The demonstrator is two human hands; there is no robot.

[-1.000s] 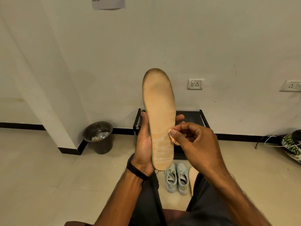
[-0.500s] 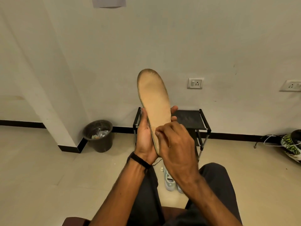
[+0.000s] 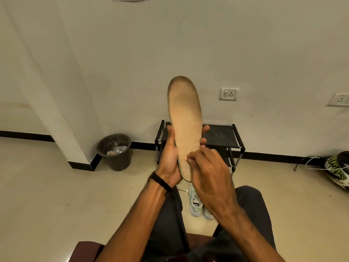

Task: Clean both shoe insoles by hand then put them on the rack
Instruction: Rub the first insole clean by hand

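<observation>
One insole (image 3: pixel 186 118) stands upright before the rack (image 3: pixel 221 136), left hand (image 3: pixel 171 157) clasping it so right hand's (image 3: pixel 209 178) bunched fingertips (image 3: pixel 189 160) can rub its heel.

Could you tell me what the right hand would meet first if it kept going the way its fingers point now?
The right hand already has its fingertips on the tan foam insole, so it seemingly meets that surface first.

The insole (image 3: pixel 184 127) in the left hand (image 3: pixel 170 157) is tan, with a darker, dirty rim at the top. A black band (image 3: pixel 160 181) is on that wrist. Behind the hands is a black rack (image 3: pixel 222 136). Below the right hand (image 3: pixel 209 178) are pale blue shoes (image 3: pixel 197 207). Far right, a white helmet (image 3: pixel 337 170) has green and black marks.
</observation>
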